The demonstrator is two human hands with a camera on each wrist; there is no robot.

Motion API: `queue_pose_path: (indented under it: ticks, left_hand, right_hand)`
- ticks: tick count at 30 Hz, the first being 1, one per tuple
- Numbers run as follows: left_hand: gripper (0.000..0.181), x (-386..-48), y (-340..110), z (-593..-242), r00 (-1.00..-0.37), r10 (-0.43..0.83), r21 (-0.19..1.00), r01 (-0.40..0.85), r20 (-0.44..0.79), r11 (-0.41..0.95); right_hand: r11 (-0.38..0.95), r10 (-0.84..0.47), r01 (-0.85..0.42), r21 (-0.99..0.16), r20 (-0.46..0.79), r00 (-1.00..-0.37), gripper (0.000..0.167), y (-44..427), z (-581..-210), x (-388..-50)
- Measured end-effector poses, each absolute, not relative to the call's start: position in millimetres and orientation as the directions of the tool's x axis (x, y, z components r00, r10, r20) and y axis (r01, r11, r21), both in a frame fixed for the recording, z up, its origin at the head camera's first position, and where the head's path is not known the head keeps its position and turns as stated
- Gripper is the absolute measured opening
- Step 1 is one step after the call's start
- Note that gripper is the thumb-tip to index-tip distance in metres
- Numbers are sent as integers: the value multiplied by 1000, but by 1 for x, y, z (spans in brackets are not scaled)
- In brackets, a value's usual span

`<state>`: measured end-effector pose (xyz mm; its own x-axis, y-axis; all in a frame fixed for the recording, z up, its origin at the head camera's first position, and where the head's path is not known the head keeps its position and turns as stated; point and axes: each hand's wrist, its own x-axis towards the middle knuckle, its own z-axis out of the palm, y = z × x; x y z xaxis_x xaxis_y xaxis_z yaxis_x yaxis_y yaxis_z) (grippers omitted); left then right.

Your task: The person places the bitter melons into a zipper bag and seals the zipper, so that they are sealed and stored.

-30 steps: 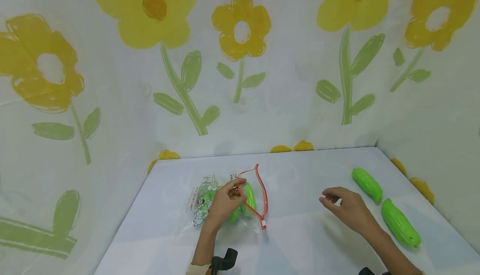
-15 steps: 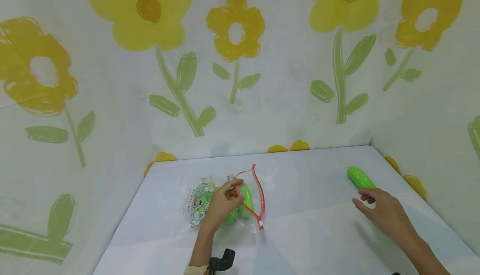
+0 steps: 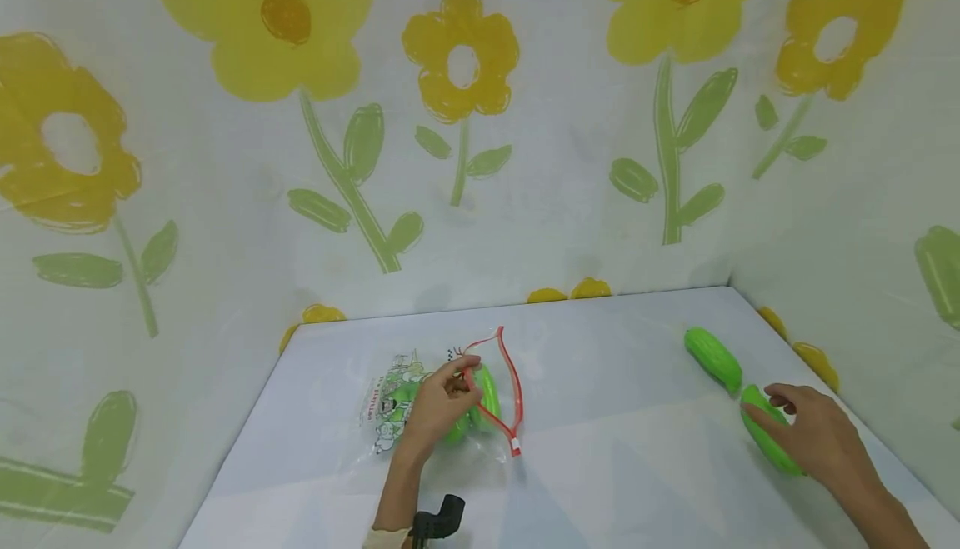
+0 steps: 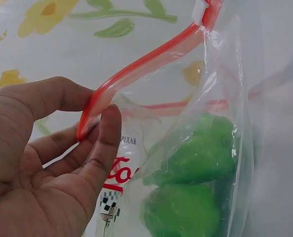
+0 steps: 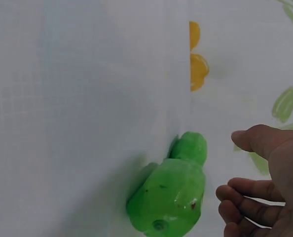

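Note:
My left hand (image 3: pixel 437 406) pinches the red zip edge (image 4: pixel 136 64) of a clear printed bag, whose mouth gapes to the right. Inside the bag lie green vegetable-like pieces (image 4: pixel 193 153), seen through the plastic. At the table's right side, my right hand (image 3: pixel 821 432) hovers over the nearer green vegetable (image 3: pixel 772 441), thumb and fingers apart. In the right wrist view, the hand (image 5: pixel 265 182) is beside the green vegetable (image 5: pixel 168 195), with a gap between them. A second green vegetable (image 3: pixel 712 357) rests just behind the nearer one.
The white table (image 3: pixel 600 382) is bordered at the back and sides by a hanging cloth (image 3: pixel 555 199) with yellow flowers. The two loose vegetables lie near the table's right edge. A black strap mount (image 3: pixel 438 518) is on the left wrist.
My right hand has moved right, past the farther vegetable, to above the nearer one. The left hand keeps its pinch on the bag's edge. The head view has shifted slightly to the right.

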<state>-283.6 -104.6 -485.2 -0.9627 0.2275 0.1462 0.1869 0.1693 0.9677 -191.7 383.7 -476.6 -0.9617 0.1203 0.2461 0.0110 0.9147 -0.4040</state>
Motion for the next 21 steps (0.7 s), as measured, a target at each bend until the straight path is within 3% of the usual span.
queue_pose_path:
  ticks: [21]
  left_hand:
    - [46,-280,-103,-479,-968,215,969,167,126,184]
  right_hand:
    - [923,140,125,-363,15,-990,76,414,-492,-190]
